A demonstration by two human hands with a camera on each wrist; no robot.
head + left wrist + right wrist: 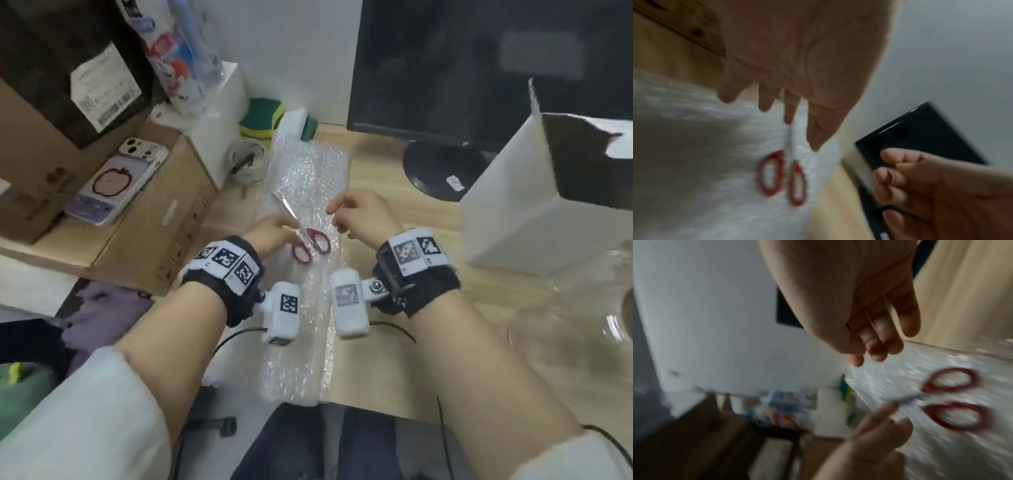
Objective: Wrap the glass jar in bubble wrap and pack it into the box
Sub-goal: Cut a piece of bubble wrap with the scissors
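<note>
Head view: a light wood desk (394, 219) w/ a long strip of bubble wrap (308, 171) running from the near edge toward the wall. Red-handled scissors (310, 245) are over the wrap, handles toward the person, blades pointing away and left. The left hand (270, 233) is at the blades, just left of the handles; its fingers are hidden from here. The right hand (363, 216) hovers above the wrap just right of the scissors, apart from them, fingers loosely curled, holding nothing. An open white box (534, 205) stands on the desk well to the right. At the far-right edge a blurred clear glass object, possibly the jar (596, 301), sits near the box, well apart from both hands. A black monitor (462, 68) stands behind; cardboard boxes (144, 222) sit at left. Left wrist view (blurred): the left hand (797, 56) has fingers (791, 110) pointing down, the scissors (789, 175) blade passing between fingers and thumb, seemingly pinched; red loops hang free below over the bubble wrap (694, 162). The right hand (931, 186) is at lower right, fingers curled, empty. Right wrist view (blurred): the right hand (859, 305) has relaxed fingers, touching nothing; the scissors (953, 399) are below right over the bubble wrap (941, 459), the left hand (875, 443) reaching to the blade.
</note>
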